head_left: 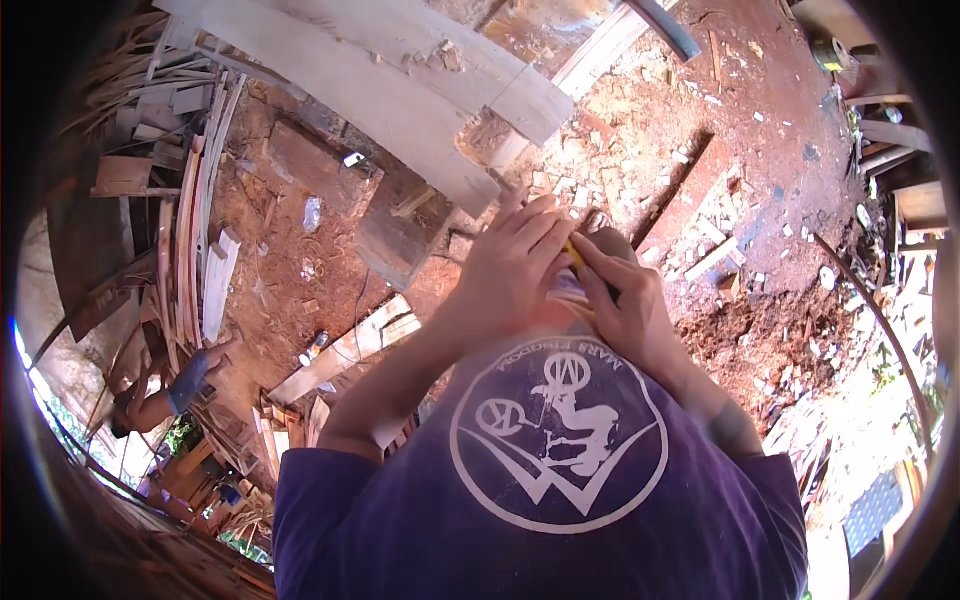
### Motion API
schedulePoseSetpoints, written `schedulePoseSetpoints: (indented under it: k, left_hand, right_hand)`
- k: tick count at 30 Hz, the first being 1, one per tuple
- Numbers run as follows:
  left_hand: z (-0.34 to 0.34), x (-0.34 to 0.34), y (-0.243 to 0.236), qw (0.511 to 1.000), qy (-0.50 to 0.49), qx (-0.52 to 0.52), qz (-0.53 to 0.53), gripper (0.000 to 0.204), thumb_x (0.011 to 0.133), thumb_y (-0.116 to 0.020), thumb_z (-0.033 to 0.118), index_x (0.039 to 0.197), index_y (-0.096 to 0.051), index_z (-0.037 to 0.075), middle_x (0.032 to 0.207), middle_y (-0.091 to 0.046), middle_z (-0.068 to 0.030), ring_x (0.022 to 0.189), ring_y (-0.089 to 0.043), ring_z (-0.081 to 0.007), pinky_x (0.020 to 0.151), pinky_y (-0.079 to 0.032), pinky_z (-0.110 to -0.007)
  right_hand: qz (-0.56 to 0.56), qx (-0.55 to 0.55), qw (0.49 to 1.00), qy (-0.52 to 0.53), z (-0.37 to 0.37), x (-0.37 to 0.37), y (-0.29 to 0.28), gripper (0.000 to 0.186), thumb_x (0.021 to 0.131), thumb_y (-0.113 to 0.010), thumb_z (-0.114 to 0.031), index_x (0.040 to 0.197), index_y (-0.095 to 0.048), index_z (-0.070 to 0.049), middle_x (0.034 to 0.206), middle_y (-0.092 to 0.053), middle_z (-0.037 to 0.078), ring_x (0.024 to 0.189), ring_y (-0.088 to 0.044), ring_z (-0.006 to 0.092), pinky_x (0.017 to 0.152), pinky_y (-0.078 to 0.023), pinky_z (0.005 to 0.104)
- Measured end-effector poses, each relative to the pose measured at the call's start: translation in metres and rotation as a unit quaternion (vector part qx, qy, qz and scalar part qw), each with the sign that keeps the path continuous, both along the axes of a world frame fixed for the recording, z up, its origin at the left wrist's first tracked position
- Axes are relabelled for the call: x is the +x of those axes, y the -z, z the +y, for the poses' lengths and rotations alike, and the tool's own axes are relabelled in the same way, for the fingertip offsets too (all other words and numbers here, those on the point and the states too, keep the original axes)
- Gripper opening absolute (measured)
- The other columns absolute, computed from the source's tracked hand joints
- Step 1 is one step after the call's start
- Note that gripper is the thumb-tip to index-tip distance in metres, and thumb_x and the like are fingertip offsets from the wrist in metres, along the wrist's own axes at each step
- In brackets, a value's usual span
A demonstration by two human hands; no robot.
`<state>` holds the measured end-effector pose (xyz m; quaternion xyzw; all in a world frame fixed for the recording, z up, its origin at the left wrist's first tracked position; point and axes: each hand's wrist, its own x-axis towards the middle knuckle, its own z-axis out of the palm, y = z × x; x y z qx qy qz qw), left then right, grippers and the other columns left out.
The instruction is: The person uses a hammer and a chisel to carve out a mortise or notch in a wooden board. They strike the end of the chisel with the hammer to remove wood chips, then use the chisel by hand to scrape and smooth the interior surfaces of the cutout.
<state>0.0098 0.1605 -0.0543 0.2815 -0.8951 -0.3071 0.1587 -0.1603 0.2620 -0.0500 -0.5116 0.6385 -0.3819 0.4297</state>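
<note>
Peeking out between the two hands, a yellow object (574,252) sits at the chest, just above the purple shirt (560,500). Its visible part is a short strip slanting from upper left to lower right, lying to the left of the right hand (628,290) and just right of the left hand (515,250). Both hands are close to it; the right is the one wrapped about it, fingers curled closed with the thumb along the near side. The left hand's fingers lie together, bent a little and pointing up toward the boards. The hands cover so much that I cannot tell the object's full length, or whether the left fingers grip it too.

Beyond the left fingertips is the end of a pale grey plank (400,75), which runs off to the upper left. Wood chips (575,190) litter the reddish ground past the hands, and a brown board (398,228) lies left of them. Farther out, long timber strips (190,240) lean at the left, and another person (165,395) is bent over at lower left.
</note>
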Motion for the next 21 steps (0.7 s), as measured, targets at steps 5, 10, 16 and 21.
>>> schedulePoseSetpoints:
  k: [5,10,16,21]
  left_hand:
    - [-0.004,-0.007,-0.008,0.997,-0.001,-0.055,-0.056,0.026,0.094,-0.065,0.016,0.112,-0.066,-0.002,0.111,-0.066,-0.0209,0.125,-0.059,-0.0385,0.113,-0.036,-0.065]
    - [-0.016,-0.003,0.003,0.992,-0.002,-0.093,-0.081,0.033,0.096,-0.064,0.02,0.117,-0.066,-0.006,0.11,-0.069,-0.0204,0.125,-0.06,-0.0384,0.118,-0.03,-0.064]
    - [-0.005,-0.011,-0.001,0.997,0.005,-0.043,-0.064,0.039,0.097,-0.065,0.023,0.123,-0.064,-0.005,0.115,-0.068,-0.0196,0.126,-0.059,-0.0374,0.12,-0.027,-0.063]
    - [0.001,-0.016,-0.006,0.998,0.029,-0.041,-0.049,0.04,0.096,-0.066,0.023,0.125,-0.063,-0.005,0.119,-0.067,-0.0189,0.125,-0.059,-0.0367,0.119,-0.027,-0.063]
  right_hand:
    - [-0.004,0.044,0.999,-0.027,-0.004,-0.015,-0.012,0.039,0.096,-0.062,-0.001,0.134,-0.064,0.004,0.084,-0.07,0.023,0.072,-0.067,0.026,0.067,-0.052,0.0368]
    - [0.0,0.001,1.0,-0.017,-0.02,-0.008,0.001,0.037,0.095,-0.062,-0.001,0.131,-0.065,0.007,0.077,-0.07,0.022,0.062,-0.067,0.0271,0.061,-0.052,0.0379]
    - [0.034,-0.003,0.998,-0.044,-0.015,-0.023,0.001,0.036,0.095,-0.063,-0.002,0.13,-0.066,0.005,0.079,-0.069,0.021,0.068,-0.066,0.0266,0.065,-0.052,0.0393]
    - [0.043,-0.012,0.996,-0.074,-0.011,-0.034,-0.003,0.036,0.094,-0.065,-0.004,0.129,-0.068,0.005,0.083,-0.069,0.019,0.065,-0.064,0.0264,0.065,-0.051,0.04]
